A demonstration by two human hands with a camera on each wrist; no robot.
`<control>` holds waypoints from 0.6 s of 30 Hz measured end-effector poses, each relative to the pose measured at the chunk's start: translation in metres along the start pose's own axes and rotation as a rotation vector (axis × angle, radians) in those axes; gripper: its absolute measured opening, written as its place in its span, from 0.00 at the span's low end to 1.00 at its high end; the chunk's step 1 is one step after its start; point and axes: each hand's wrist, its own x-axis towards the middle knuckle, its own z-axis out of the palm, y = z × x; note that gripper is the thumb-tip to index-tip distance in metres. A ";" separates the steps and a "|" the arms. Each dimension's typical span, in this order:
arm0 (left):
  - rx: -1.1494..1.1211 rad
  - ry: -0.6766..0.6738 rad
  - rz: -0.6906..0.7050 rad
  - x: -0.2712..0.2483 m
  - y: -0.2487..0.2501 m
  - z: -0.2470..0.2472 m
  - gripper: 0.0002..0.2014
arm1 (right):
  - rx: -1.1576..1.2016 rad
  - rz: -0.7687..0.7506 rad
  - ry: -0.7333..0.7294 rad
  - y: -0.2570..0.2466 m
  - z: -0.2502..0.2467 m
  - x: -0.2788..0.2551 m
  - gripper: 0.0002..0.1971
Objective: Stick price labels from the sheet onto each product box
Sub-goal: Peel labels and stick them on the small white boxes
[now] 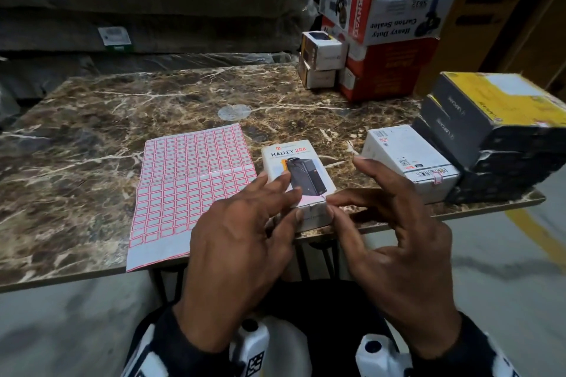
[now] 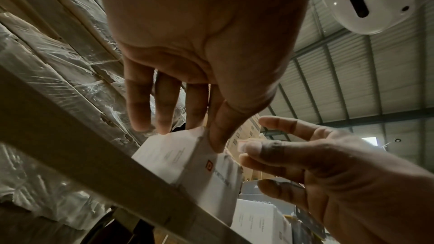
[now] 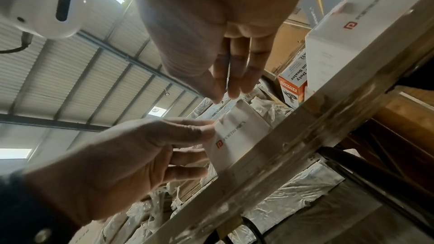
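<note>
Nearest, at the surface (image 1: 92, 119)'s front edge, the white box (image 1: 295, 168) stands under the left hand (image 1: 242, 236), whose thumb and fingers clasp its near corner. The right hand (image 1: 395, 223) pinches a small label (image 2: 241, 145) just beside that corner; its other fingers are spread. I judge the label flimsy and sticky, best held by one edge, and the box light and stiff. At nine o'clock lies the label sheet (image 1: 190, 187). At two o'clock another white box (image 1: 410, 159) stands near, with dark boxes (image 1: 490, 131) beyond; neither blocks the work.
</note>
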 end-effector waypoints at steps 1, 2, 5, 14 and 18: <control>0.010 -0.004 0.000 0.000 0.002 0.000 0.16 | -0.026 -0.020 -0.010 0.000 0.000 0.000 0.35; 0.023 -0.008 0.002 0.001 0.003 0.000 0.16 | -0.053 -0.037 -0.020 0.001 0.001 0.000 0.35; 0.061 -0.016 0.002 0.002 0.003 0.000 0.15 | -0.133 -0.077 -0.035 0.001 0.006 0.002 0.35; 0.040 -0.033 -0.018 0.001 0.000 -0.001 0.16 | -0.282 -0.156 -0.084 -0.003 0.012 0.000 0.36; 0.016 -0.010 -0.012 0.001 -0.001 0.001 0.15 | -0.324 -0.168 -0.104 -0.004 0.011 0.001 0.36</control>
